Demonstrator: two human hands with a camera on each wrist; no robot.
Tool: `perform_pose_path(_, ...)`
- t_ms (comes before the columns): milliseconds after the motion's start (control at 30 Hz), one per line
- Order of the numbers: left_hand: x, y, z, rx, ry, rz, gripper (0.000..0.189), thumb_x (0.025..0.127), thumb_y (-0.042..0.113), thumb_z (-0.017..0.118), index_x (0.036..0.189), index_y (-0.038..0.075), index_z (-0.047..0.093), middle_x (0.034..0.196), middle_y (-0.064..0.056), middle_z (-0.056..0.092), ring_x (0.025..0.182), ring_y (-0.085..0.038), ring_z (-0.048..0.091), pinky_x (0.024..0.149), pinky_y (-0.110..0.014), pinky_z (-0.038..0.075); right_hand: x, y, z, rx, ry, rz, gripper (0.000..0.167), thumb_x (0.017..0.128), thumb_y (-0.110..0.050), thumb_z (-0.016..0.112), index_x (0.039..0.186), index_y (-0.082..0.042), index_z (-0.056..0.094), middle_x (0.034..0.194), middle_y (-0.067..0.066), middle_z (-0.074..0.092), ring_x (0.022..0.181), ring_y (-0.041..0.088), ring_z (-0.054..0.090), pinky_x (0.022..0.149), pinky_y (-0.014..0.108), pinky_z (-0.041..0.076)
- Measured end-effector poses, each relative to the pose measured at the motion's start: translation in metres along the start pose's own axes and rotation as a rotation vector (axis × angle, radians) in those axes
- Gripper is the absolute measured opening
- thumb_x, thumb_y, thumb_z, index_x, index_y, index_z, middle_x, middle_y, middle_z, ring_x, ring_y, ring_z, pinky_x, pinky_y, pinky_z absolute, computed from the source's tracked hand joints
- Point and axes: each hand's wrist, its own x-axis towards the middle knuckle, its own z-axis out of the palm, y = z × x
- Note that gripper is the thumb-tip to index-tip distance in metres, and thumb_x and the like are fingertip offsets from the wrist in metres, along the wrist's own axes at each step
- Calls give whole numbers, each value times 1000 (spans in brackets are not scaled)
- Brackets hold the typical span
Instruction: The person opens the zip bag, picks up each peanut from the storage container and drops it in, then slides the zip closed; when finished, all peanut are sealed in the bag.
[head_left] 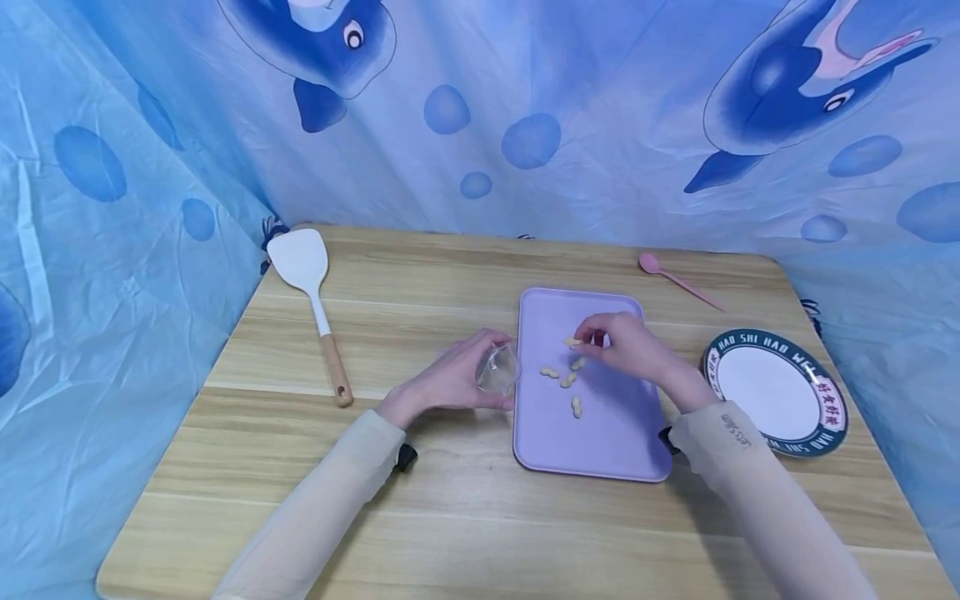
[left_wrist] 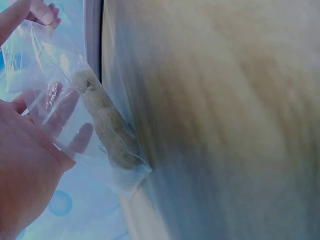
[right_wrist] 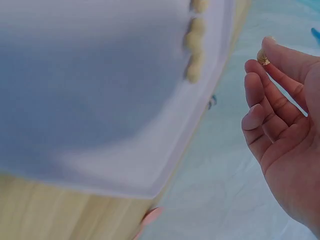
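While the wooden bench (head_left: 465, 517) sits boxed in by blue dolphin-print sheets (head_left: 600, 108), the left hand (head_left: 450, 379) grips a clear cup (head_left: 498, 368) tipped on its side, mouth facing the lilac tray (head_left: 600, 433) – a peanut's inside. Right hand (head_left: 630, 346) pinches one peanut (head_left: 572, 342) over the tray, long axis roughly left-right. Four loose peanuts (head_left: 570, 380) lie on the tray – white plate (head_left: 776, 392) sits to the right

Table (head_left: 465, 508): tray (head_left: 600, 433), plate (head_left: 776, 392), spatula (head_left: 311, 292)

Head view looks down from above — both wrist views sit close, sharing the tray (head_left: 600, 433).
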Motion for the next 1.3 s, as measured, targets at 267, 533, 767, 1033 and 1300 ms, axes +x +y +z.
perform_pose_path(267, 0, -1, 0, 11, 0, 3, 96, 68, 48, 89, 145, 14, 43, 140, 2, 51, 127, -15, 48, 110, -45, 32, 14, -28, 4, 24, -41, -44, 8, 86, -5, 77, 92, -8, 73, 79, -6, 65, 73, 12, 57, 64, 36, 51)
perform_pose_path(533, 0, -2, 1, 20, 2, 12, 97, 68, 50, 89, 145, 13, 42, 141, 2, 50, 125, -14, 49, 109, -44, 33, 26, -48, 15, 58, -78, -59, 7, 88, -8, 77, 93, -11, 74, 80, -8, 65, 72, 10, 58, 64, 30, 50)
perform_pose_path(767, 1, -2, 3, 6, -5, 14, 97, 69, 48, 89, 146, 13, 42, 142, -2, 50, 125, -15, 49, 109, -45, 33, 30, -57, 29, 81, -109, -91, 8, 87, -7, 78, 93, -10, 73, 79, -7, 64, 68, 10, 57, 60, 27, 50)
perform_pose_path(1033, 1, -2, 3, 14, -10, 22, 98, 69, 49, 89, 146, 12, 41, 142, -2, 50, 123, -16, 51, 107, -45, 33, 29, -61, 42, 71, -137, -114, 11, 85, -8, 79, 94, -9, 73, 77, -8, 63, 65, 6, 53, 59, 25, 48)
perform_pose_path(1300, 2, -3, 5, 11, -10, 28, 96, 70, 48, 89, 146, 14, 41, 143, -1, 49, 124, -16, 50, 107, -46, 33, 30, -60, 51, 66, -170, -98, 9, 87, -12, 78, 95, -11, 73, 73, -11, 59, 61, 5, 51, 56, 24, 45)
